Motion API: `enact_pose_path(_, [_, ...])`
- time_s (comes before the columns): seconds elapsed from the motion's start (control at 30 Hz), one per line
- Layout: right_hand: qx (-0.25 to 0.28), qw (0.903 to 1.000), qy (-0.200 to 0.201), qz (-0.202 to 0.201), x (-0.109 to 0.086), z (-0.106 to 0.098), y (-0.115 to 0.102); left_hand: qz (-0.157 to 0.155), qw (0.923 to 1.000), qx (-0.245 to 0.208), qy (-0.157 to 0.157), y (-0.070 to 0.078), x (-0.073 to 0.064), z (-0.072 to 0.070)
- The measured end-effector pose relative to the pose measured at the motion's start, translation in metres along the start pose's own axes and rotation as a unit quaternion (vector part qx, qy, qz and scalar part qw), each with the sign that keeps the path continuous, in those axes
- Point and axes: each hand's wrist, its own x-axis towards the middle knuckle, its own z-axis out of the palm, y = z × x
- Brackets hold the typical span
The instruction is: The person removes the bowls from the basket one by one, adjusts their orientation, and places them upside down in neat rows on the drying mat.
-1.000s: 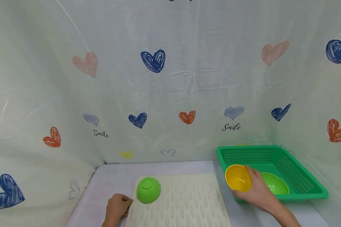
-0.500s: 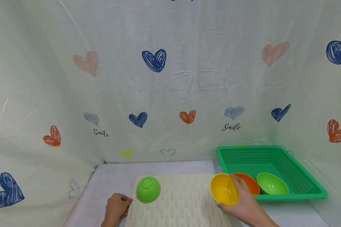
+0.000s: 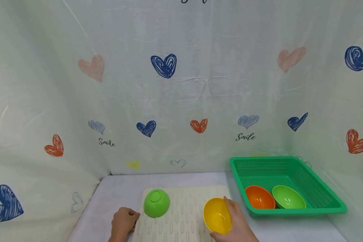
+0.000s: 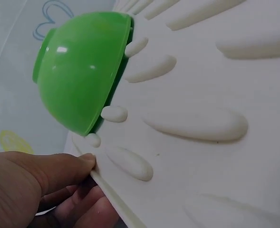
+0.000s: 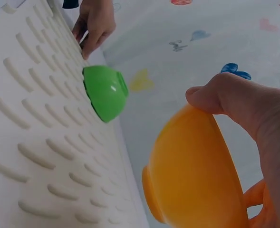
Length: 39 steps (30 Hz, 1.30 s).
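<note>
My right hand [image 3: 234, 223] grips a yellow bowl [image 3: 216, 215] by its rim, thumb on the near side, over the right part of a cream ridged mat [image 3: 181, 215]. The bowl is tilted, its inside facing the head camera. In the right wrist view the yellow bowl [image 5: 192, 166] shows its outside and foot. At the mat's left edge my left hand [image 3: 124, 222] pinches the rim of the mat, thumb on top and fingers curled beneath, as the left wrist view shows with the thumb [image 4: 68, 168]. A green bowl [image 3: 156, 203] lies upside down on the mat's far left corner.
A green plastic basket [image 3: 320, 188] stands at the right, behind my right hand. Inside lean an orange bowl [image 3: 260, 197] and a light green bowl [image 3: 288, 197]. A white curtain [image 3: 181, 101] printed with hearts rises behind the table [image 3: 124, 188].
My right hand has carried the yellow bowl left from over the basket to over the mat, bringing the orange bowl into sight. The left hand stays at the mat's edge.
</note>
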Motion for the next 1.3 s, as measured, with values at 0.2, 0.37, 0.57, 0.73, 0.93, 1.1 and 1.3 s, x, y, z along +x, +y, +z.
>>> enact_pose_path(0.2, [0.023,0.9997,0.007,-0.005,0.003,0.020,-0.006,-0.015,0.9998,0.012,-0.001,0.002,0.000,0.001])
enact_pose_path(0.37, [0.037,0.9991,0.008,0.017,0.003,0.026,-0.013,-0.018,0.9996,0.018,0.007,0.003,0.000,0.002])
enact_pose_path(0.57, [0.039,0.9986,0.008,0.034,0.005,0.030,-0.018,0.011,0.9993,0.018,0.032,0.007,-0.008,0.004])
enact_pose_path(0.73, [0.046,0.9987,-0.003,0.021,0.005,0.032,-0.019,0.005,0.9989,-0.015,0.045,0.013,-0.023,0.001])
enact_pose_path(0.93, [0.044,0.9990,0.000,0.002,0.005,0.035,-0.023,0.025,0.9940,-0.064,0.085,0.036,-0.050,-0.004])
enact_pose_path(1.1, [0.036,0.9992,0.012,-0.008,0.004,0.035,-0.027,0.015,0.9766,-0.205,0.063,0.072,-0.080,0.007])
enact_pose_path(1.3, [0.034,0.9994,0.005,-0.002,0.002,0.037,-0.033,0.005,0.9372,-0.336,-0.091,0.095,-0.097,0.037])
